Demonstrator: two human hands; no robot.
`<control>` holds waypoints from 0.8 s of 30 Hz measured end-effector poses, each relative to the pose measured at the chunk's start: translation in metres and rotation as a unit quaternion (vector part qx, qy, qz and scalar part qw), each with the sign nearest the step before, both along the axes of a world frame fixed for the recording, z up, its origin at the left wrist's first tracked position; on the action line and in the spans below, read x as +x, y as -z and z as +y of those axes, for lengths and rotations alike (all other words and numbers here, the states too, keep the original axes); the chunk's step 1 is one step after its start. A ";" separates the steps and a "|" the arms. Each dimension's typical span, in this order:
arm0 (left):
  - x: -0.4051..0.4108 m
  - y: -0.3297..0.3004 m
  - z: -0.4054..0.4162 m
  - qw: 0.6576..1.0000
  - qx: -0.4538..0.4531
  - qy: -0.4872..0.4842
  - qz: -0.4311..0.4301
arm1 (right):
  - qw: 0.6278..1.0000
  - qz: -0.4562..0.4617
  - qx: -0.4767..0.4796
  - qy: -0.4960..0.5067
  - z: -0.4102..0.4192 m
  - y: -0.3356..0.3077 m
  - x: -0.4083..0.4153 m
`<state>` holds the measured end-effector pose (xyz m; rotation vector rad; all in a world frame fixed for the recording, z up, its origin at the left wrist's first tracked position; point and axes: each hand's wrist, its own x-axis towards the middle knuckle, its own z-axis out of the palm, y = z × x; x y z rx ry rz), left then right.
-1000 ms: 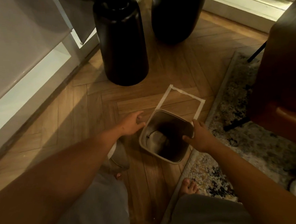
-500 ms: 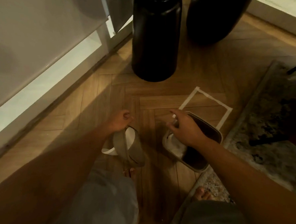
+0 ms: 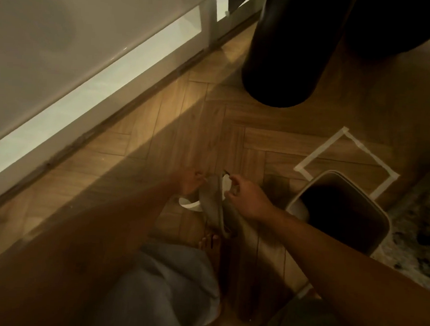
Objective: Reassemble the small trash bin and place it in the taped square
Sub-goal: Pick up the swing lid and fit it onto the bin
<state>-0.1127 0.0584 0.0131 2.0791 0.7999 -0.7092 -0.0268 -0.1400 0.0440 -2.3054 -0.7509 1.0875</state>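
Observation:
The small grey trash bin body (image 3: 377, 221) stands open-topped on the wood floor, its far corner overlapping the near edge of the white taped square (image 3: 321, 153). Left of it, the bin's grey lid piece (image 3: 213, 205) is held upright on edge above the floor. My left hand (image 3: 190, 184) grips its left side near the top. My right hand (image 3: 247, 199) pinches its top right edge. A white ring-like part (image 3: 188, 203) shows below my left hand.
A tall black cylinder (image 3: 284, 54) stands on the floor beyond the lid, a second dark rounded object (image 3: 395, 27) to its right. A white cabinet base (image 3: 88, 89) runs along the left. A patterned rug (image 3: 414, 243) lies at the right. My knees and bare toes are below.
My right hand left the bin body and moved left onto the lid piece. My left hand still holds the lid. The view shifted left, so the bin now sits further right.

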 end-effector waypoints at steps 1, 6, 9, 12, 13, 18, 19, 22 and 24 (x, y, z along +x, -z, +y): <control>-0.004 0.004 0.000 1.000 -0.018 -0.014 -0.002 | 1.000 0.020 -0.012 0.001 0.004 0.007 -0.004; -0.012 0.011 -0.004 0.997 -0.068 0.046 0.015 | 0.993 0.106 -0.045 0.023 0.013 0.029 -0.021; -0.009 0.018 -0.004 0.997 -0.039 0.059 0.013 | 0.993 0.103 -0.054 0.008 0.015 0.034 -0.028; 0.001 0.015 -0.003 0.997 -0.053 0.059 0.003 | 0.995 0.088 -0.040 0.013 0.018 0.031 -0.028; 0.004 0.011 -0.003 0.997 -0.054 0.061 -0.006 | 0.996 0.085 -0.031 0.018 0.018 0.027 -0.026; 0.019 -0.008 0.004 0.996 -0.039 0.041 -0.062 | 0.995 0.085 0.009 0.050 0.021 0.007 -0.010; 0.022 -0.015 0.006 0.996 -0.046 0.033 -0.066 | 0.994 0.081 0.019 0.065 0.021 0.001 -0.007; 0.032 -0.034 0.013 0.993 -0.053 -0.033 -0.097 | 0.989 0.072 0.055 0.113 0.016 -0.015 0.008; 0.038 -0.043 0.015 0.986 -0.011 -0.069 -0.153 | 0.982 0.088 0.077 0.152 0.009 -0.028 0.022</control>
